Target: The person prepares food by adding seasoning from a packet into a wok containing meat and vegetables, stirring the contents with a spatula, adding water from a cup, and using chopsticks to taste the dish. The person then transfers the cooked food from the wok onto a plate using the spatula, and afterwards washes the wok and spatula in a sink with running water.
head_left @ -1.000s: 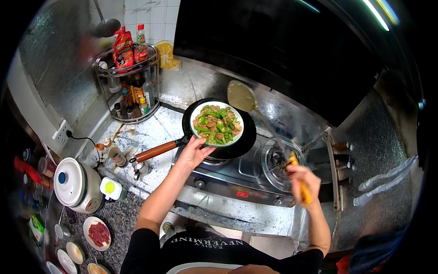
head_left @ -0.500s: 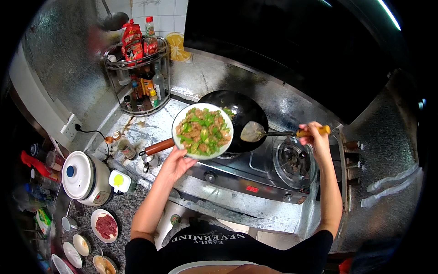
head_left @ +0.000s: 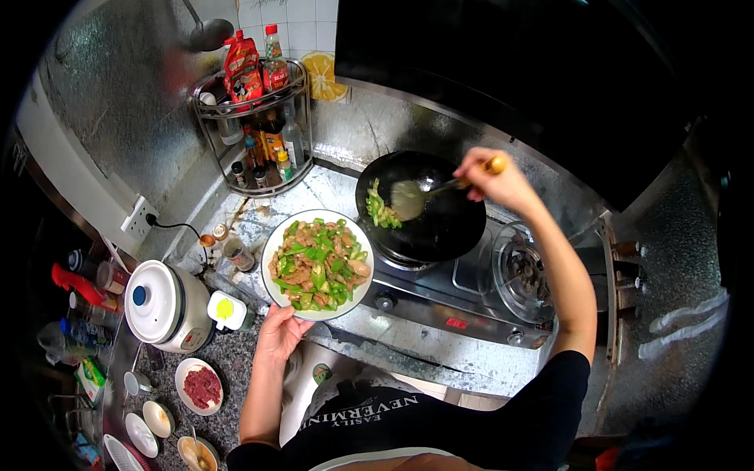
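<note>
My left hand (head_left: 281,331) grips the near edge of a white plate (head_left: 355,231) heaped with stir-fried meat and green pepper (head_left: 317,263). The plate is held level, left of the black wok (head_left: 440,235) and apart from it. Wrapped around the yellow handle of a spatula, my right hand (head_left: 499,180) is above the wok's right side. The spatula's blade (head_left: 408,201) is inside the wok, beside a small heap of pepper and meat (head_left: 381,208) at the wok's left.
Right of the wok is a second burner (head_left: 522,271). A wire rack (head_left: 253,149) of bottles stands at the back left. On the left counter are a rice cooker (head_left: 177,314), a plate of raw meat (head_left: 202,387) and several small bowls. A range hood (head_left: 503,71) overhangs the stove.
The plate has moved from over the wok to the left and nearer me. My right hand has brought the spatula left into the wok, where a heap of food now shows.
</note>
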Tool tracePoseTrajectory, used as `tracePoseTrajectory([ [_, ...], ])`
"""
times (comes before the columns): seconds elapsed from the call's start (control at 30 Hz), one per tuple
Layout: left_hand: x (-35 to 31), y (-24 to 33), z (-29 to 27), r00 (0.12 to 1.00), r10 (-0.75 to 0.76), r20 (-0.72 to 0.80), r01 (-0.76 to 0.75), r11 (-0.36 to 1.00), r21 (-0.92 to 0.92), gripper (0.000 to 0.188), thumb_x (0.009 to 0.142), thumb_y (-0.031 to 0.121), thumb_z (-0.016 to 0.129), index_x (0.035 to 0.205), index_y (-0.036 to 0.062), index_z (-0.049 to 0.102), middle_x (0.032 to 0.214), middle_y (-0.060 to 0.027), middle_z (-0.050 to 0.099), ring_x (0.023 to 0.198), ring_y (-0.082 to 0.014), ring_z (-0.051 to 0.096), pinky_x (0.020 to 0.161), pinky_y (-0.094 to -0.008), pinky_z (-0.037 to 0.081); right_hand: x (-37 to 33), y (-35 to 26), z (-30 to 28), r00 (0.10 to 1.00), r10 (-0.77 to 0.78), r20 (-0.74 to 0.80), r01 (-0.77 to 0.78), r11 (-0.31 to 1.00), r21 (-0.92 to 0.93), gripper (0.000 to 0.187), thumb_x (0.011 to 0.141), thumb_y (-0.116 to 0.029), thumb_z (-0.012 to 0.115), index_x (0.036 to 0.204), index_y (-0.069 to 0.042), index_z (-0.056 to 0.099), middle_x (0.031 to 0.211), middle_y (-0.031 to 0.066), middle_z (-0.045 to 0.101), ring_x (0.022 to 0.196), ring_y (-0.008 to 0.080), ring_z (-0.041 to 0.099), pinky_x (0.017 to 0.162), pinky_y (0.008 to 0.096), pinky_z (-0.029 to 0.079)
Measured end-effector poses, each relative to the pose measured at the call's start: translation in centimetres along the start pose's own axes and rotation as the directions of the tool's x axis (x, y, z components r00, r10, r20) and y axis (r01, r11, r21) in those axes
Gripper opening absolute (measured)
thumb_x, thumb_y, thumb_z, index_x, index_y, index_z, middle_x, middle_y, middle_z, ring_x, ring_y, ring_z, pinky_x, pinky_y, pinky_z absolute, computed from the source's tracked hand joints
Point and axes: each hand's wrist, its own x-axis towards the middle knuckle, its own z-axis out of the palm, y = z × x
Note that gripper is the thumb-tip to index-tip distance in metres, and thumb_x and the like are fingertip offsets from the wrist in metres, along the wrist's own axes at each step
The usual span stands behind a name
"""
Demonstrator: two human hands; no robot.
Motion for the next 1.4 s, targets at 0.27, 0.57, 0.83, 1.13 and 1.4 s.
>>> tracePoseTrajectory([
  [0.27,0.3,0.4,0.0,0.997,-0.037,0.062,0.044,0.993,-0.108,0.054,0.076,0.0,0.047,0.126,0.0036,0.025,0.122,-0.0159,0.041,0.108,-0.0311,0.047,0.086,-0.0484,0.044,-5.9,5.2,-8.3,0.822,0.497,-0.276,-0.361,0.832,0.422,0.017,0.082,-0.011,0.039,0.081,0.005,0.046,0.074,0.0141,0.06,0.043,0.01,0.055,0.037,0.0154,0.047],
  [0.57,0.9,0.6,0.1,0.999,-0.033,0.019,0.034,0.999,-0.026,0.057,0.073,0.004,0.054,0.124,0.0007,0.029,0.122,-0.0158,0.042,0.109,-0.0307,0.046,0.086,-0.0466,0.044,-7.6,15.5,8.5,0.766,0.508,-0.395,0.147,0.46,0.876,0.009,0.085,-0.012,0.044,0.085,-0.003,0.046,0.101,0.0177,0.055,0.058,0.0182,0.059,0.053,0.0251,0.052],
  [0.83,2.5,0.3,1.0,0.998,-0.066,0.005,0.066,0.997,-0.036,0.052,0.075,0.0,0.048,0.124,0.0076,0.03,0.121,-0.0137,0.043,0.107,-0.0309,0.048,0.085,-0.0479,0.043,-8.4,16.9,8.4,0.745,0.436,-0.504,0.328,0.418,0.847,0.012,0.084,-0.014,0.045,0.085,-0.002,0.047,0.1,0.0179,0.056,0.057,0.0181,0.058,0.052,0.0253,0.051],
  [1.13,8.4,-3.1,6.1,0.981,-0.179,0.075,0.178,0.984,0.03,0.053,0.077,0.003,0.05,0.124,0.0152,0.031,0.122,-0.0111,0.041,0.105,-0.0355,0.048,0.083,-0.0451,0.046,-14.9,11.4,1.6,0.722,0.229,-0.653,0.383,0.655,0.652,0.014,0.087,-0.014,0.042,0.083,-0.001,0.046,0.098,0.0188,0.054,0.055,0.0165,0.058,0.048,0.0226,0.05],
  [1.4,12.5,-7.2,10.9,0.961,-0.246,0.13,0.252,0.967,-0.03,0.049,0.078,0.0,0.049,0.121,0.0141,0.03,0.118,-0.0105,0.043,0.105,-0.0363,0.047,0.088,-0.0474,0.041,-19.8,5.1,-0.7,0.713,0.037,-0.701,0.414,0.784,0.463,0.013,0.086,-0.013,0.044,0.082,0.0,0.044,0.096,0.0187,0.055,0.056,0.0166,0.057,0.049,0.0239,0.049],
])
